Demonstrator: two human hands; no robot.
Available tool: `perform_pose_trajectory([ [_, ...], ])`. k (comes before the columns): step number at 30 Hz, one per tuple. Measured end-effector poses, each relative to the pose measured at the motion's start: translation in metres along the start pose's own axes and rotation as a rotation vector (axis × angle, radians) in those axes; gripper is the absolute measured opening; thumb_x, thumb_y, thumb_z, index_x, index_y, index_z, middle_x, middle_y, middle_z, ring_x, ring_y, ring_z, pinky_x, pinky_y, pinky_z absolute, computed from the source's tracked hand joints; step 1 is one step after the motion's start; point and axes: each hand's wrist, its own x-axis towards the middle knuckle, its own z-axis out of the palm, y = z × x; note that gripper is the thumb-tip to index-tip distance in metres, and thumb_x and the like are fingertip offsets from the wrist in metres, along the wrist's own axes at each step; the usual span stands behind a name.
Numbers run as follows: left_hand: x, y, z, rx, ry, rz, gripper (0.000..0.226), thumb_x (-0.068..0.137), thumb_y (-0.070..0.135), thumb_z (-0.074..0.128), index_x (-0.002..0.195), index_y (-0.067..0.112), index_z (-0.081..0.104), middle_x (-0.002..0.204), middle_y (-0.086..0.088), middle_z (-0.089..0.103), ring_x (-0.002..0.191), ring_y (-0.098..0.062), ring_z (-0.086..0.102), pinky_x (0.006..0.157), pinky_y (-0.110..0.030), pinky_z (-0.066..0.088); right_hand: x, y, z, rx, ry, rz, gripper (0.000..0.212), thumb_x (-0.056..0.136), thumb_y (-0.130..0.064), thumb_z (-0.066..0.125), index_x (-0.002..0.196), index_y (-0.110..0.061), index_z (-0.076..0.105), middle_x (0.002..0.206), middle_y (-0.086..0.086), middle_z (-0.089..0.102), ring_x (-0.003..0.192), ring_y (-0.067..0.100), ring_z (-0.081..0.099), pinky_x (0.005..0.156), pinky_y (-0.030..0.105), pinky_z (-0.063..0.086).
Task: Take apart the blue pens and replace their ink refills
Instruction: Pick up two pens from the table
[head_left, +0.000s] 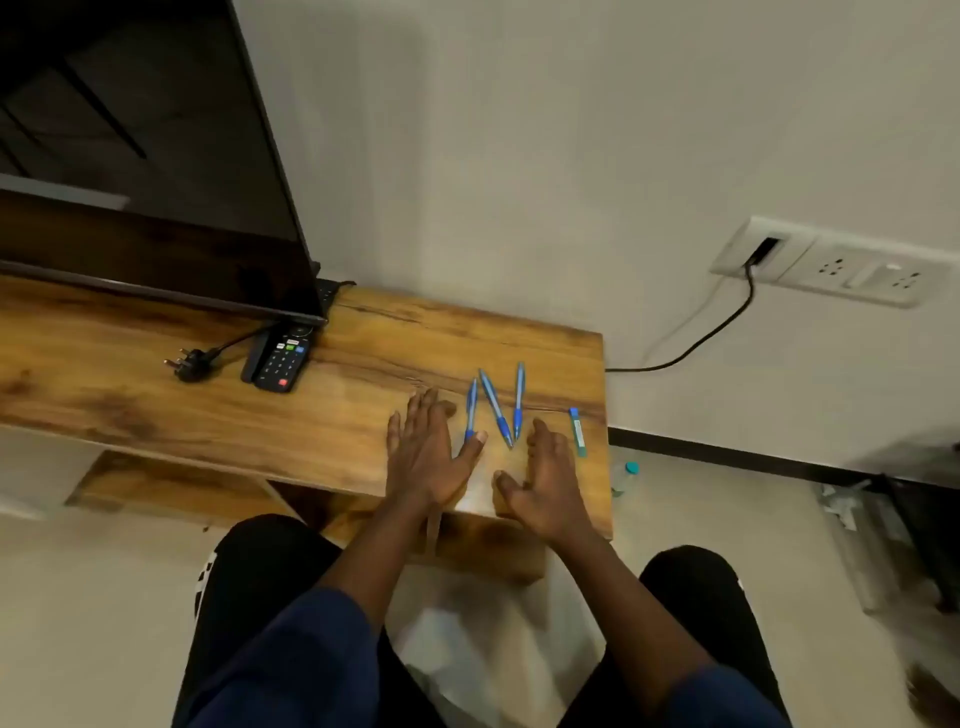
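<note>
Three blue pens lie on the wooden table near its right end: a left pen, a slanted middle pen and a right pen. A small pack of refills with a blue cap lies further right, near the table's edge. My left hand rests flat on the wood, fingers straight, its thumb tip touching the lower end of the left pen. My right hand rests on the table just below the right pen's tip, fingers relaxed, holding nothing.
A television stands at the back left, with a black remote and a loose plug in front of it. A wall socket with a black cable is at right. A small bottle stands on the floor beside the table.
</note>
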Motion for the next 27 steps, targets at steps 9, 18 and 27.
perform_pose_trajectory([
  [9, -0.001, -0.003, -0.005, -0.003, -0.011, 0.036, 0.060, 0.097, 0.063, 0.054, 0.140, 0.022, 0.041, 0.175, -0.002, 0.005, 0.162, -0.020, -0.006, 0.129, -0.045, -0.007, 0.004, -0.023, -0.024, -0.096, -0.196, 0.041, 0.102, 0.092, -0.039, 0.073, 0.164, -0.015, 0.005, 0.164, 0.009, 0.023, 0.151, 0.028, 0.026, 0.120, 0.039, 0.028],
  [18, -0.003, -0.004, 0.010, -0.012, 0.190, 0.058, 0.028, 0.100, 0.050, 0.056, 0.110, 0.023, 0.054, 0.166, -0.006, 0.028, 0.159, -0.021, 0.016, 0.131, -0.044, 0.003, 0.026, -0.004, -0.023, -0.041, -0.249, 0.030, 0.109, 0.086, -0.045, 0.078, 0.164, -0.023, 0.005, 0.160, 0.003, 0.027, 0.146, 0.023, 0.038, 0.119, 0.044, 0.040],
  [27, -0.011, 0.013, 0.009, 0.180, 0.258, 0.039, 0.025, 0.097, 0.039, 0.065, 0.107, 0.016, 0.070, 0.146, -0.007, 0.052, 0.138, -0.023, 0.046, 0.116, -0.040, 0.041, 0.028, -0.006, -0.033, -0.003, -0.145, -0.146, 0.087, 0.096, -0.035, 0.068, 0.163, -0.026, 0.013, 0.160, 0.002, 0.026, 0.140, 0.024, 0.044, 0.113, 0.041, 0.045],
])
